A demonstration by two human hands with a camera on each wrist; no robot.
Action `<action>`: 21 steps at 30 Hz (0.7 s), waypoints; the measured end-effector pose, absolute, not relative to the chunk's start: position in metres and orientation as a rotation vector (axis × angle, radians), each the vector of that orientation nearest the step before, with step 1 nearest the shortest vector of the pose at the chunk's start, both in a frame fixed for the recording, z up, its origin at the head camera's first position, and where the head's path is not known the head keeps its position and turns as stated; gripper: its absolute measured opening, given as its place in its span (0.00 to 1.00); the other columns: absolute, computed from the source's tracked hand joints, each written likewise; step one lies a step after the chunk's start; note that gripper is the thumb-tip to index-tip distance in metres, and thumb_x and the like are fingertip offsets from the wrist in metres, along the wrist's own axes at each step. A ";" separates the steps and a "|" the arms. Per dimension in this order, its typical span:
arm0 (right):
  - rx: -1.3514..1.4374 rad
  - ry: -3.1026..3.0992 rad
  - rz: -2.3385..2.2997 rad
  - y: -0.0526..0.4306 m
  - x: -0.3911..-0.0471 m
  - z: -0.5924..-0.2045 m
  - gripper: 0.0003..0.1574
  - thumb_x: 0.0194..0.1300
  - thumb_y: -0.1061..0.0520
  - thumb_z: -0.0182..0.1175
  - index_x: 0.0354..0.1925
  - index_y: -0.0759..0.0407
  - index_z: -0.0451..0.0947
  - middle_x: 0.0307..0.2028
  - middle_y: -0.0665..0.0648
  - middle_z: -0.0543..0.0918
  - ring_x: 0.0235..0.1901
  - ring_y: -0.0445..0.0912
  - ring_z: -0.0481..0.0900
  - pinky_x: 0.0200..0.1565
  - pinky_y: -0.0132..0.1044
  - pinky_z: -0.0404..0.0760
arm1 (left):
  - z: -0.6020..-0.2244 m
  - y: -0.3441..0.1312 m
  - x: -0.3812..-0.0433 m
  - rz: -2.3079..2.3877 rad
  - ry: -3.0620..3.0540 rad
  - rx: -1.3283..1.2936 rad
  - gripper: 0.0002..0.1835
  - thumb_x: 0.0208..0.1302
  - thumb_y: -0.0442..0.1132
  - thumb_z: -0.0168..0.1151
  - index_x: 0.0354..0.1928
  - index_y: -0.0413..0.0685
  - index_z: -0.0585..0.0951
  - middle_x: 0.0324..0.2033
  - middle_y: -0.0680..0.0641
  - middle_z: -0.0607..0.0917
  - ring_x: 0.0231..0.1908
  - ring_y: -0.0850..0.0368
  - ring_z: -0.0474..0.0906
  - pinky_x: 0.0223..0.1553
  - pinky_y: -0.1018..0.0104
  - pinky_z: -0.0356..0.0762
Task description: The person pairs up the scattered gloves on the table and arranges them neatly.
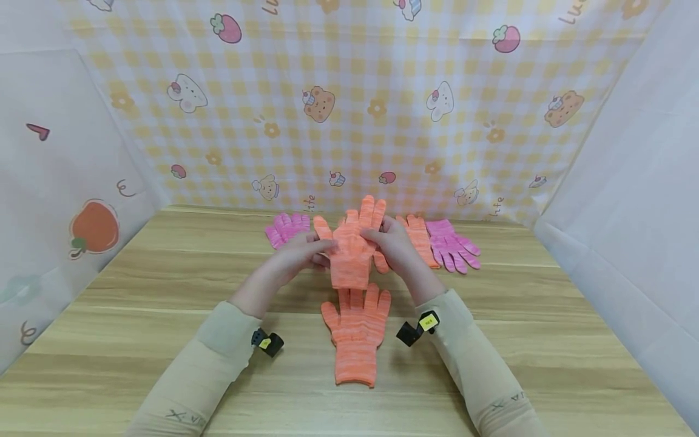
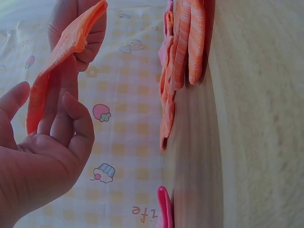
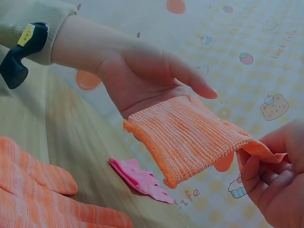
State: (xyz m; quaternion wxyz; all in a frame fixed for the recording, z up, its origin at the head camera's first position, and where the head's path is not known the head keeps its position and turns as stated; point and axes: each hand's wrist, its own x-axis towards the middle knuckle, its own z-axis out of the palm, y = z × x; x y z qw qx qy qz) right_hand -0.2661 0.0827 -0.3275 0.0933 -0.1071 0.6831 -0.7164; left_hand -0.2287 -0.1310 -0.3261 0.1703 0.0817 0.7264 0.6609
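Right hand (image 1: 398, 244) pinches orange glove (image 1: 351, 267).

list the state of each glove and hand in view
Raised orange glove, held up off the table
Left grip, holding the raised orange glove's left side
Right grip, holding its right side
Near orange glove, lying flat on the table
Back orange glove, lying down, partly hidden by the right grip
Left pink glove, lying down, partly hidden by the left grip
Right pink glove, lying with fingers spread
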 end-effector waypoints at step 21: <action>-0.594 2.183 -1.894 0.100 -0.249 -0.327 0.12 0.68 0.59 0.58 0.45 0.63 0.68 0.21 0.54 0.73 0.11 0.41 0.59 0.16 0.37 0.63 | -0.325 -0.129 -0.227 1.975 2.062 0.331 0.19 0.65 0.35 0.59 0.55 0.33 0.72 0.33 0.47 0.86 0.30 0.57 0.83 0.35 0.61 0.80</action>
